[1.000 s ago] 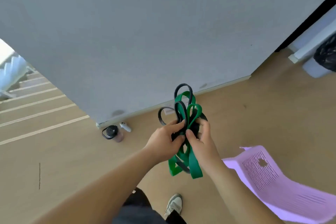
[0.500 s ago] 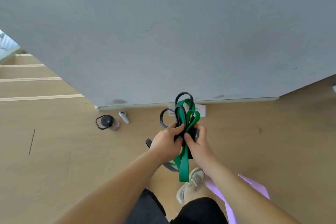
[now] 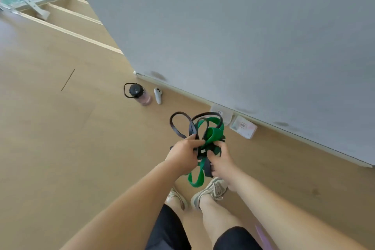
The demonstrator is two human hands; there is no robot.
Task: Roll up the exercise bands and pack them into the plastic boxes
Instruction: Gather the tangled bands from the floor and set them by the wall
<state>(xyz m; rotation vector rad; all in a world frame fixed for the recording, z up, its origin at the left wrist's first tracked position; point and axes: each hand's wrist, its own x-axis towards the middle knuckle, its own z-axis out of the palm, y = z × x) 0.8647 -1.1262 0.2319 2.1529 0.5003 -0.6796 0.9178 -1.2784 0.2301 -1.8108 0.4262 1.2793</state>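
A bunch of looped exercise bands, green [image 3: 213, 133] and black [image 3: 178, 126], is held in front of me above the wooden floor. My left hand [image 3: 185, 153] grips the bunch from the left, fingers curled round the middle. My right hand [image 3: 220, 158] pinches it from the right, thumb on the bands. Loops stick up above both hands, and a green tail [image 3: 195, 178] hangs below. Two clear plastic boxes [image 3: 243, 127] lie on the floor by the wall's base, just beyond the bands.
A grey wall [image 3: 243, 36] runs diagonally across the right. A dark-lidded water bottle [image 3: 138, 93] and a white controller [image 3: 158, 95] lie on the floor near the wall corner. My feet in sneakers [image 3: 211, 192] stand below the hands. Steps [image 3: 67, 18] lie at the far left.
The view has swung left and down, so the wall now slants and the purple chair has nearly left the frame. Both hands keep hold of the bands, which have shifted slightly in the grip.
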